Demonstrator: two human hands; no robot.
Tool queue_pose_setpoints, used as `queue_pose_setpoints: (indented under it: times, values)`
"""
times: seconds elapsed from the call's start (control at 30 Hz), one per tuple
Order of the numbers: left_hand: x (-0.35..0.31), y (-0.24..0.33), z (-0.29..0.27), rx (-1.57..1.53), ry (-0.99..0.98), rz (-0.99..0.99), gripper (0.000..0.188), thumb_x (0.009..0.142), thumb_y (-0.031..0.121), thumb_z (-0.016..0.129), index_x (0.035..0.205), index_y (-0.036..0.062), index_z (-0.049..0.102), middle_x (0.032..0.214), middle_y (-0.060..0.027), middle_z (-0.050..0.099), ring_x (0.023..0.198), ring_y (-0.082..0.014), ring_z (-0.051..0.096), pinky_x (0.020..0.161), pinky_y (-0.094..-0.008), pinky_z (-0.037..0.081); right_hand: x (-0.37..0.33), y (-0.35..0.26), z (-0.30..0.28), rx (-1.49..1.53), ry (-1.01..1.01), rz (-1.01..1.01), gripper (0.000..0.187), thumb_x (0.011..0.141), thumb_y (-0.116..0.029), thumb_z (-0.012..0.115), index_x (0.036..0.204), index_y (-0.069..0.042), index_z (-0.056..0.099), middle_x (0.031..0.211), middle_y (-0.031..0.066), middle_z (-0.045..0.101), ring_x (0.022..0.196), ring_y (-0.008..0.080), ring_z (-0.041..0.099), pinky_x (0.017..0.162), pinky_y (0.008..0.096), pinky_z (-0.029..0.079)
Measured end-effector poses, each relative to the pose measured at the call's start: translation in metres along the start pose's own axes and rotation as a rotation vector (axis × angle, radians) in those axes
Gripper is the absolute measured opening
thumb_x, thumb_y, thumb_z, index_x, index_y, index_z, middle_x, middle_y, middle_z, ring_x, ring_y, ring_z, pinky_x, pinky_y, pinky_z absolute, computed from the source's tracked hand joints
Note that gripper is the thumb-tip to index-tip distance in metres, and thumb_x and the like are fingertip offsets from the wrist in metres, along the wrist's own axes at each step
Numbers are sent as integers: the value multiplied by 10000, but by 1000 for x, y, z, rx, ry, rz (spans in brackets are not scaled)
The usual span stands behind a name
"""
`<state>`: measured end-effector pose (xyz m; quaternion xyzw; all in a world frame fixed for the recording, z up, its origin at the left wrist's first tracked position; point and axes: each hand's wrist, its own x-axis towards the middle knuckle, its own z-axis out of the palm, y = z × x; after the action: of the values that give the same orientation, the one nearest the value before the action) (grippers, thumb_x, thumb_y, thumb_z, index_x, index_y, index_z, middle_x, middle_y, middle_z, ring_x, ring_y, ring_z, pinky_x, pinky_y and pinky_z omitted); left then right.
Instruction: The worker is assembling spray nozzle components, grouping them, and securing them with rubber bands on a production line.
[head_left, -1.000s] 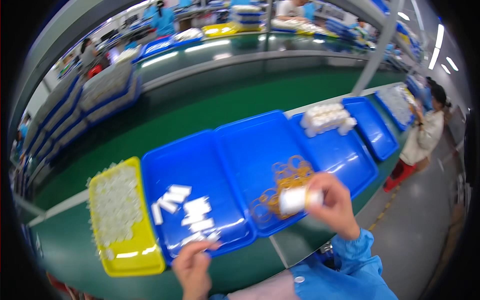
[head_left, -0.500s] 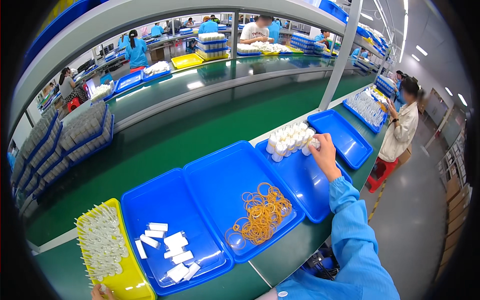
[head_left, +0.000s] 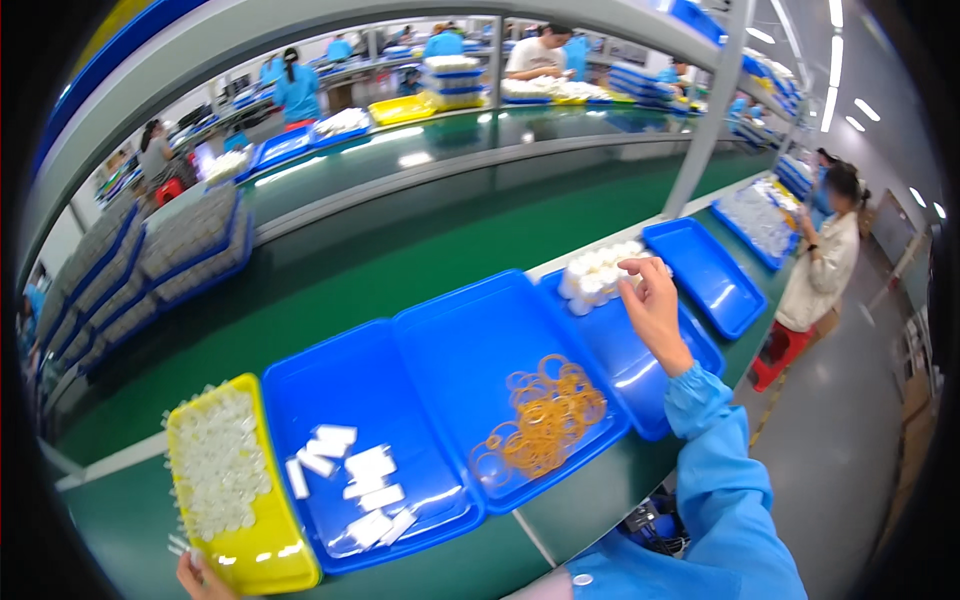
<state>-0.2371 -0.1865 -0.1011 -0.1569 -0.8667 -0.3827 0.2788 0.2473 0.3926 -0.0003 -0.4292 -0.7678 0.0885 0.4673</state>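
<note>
My right hand is lifted just above a cluster of white capped cylinders. Its thumb and fingers are apart, with nothing visible between them. The cylinders stand close together at the far end of a blue tray. At the lower left, my left hand is by the near left corner of a yellow tray, partly cut off by the picture's edge. Its fingers look curled; what they hold is blurred. Many small translucent pieces with thin stems fill the yellow tray's left side.
Between my hands, one blue tray holds several white blocks; another holds loose tan rubber bands. A further blue tray is at right. Stacked trays stand at left. A co-worker sits at right.
My right hand has come off the white cylinders and its fingers have parted. The whole view has shifted slightly, so the trays appear farther right and a little higher.
</note>
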Motion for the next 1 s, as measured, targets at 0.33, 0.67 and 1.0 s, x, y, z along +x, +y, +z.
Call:
queue_pose_setpoints:
  times: [0.33, 0.67, 1.0]
  values:
    - [-49, 141, -1, -571, 14, -168, 141, 898, 2, 591, 1035, -4, 559, 997, -58, 572, 909, -136, 570, 820, -266, 471, -125, -218, 97, 348, -939, -780, 522, 811, -116, 658, 1302, -91, 481, 1351, 192, 452, 1252, 385, 452, 1044, 501, 351]
    - [-58, 145, -14, -623, 0, -143, 150, 906, 17, 594, 1053, 12, 565, 1014, -57, 612, 924, -126, 589, 832, -252, 469, -133, -242, 154, 445, -940, -760, 169, 745, -51, 643, 911, -73, 624, 932, 104, 558, 936, 285, 551, 766, 419, 422]
    - [-65, 161, -9, -634, -16, -81, 156, 887, 4, 609, 1036, 23, 568, 968, -45, 603, 889, -114, 586, 815, -240, 467, -129, -245, 144, 307, -809, -807, 98, 771, -137, 686, 851, -108, 638, 836, 53, 530, 833, 239, 546, 712, 378, 394]
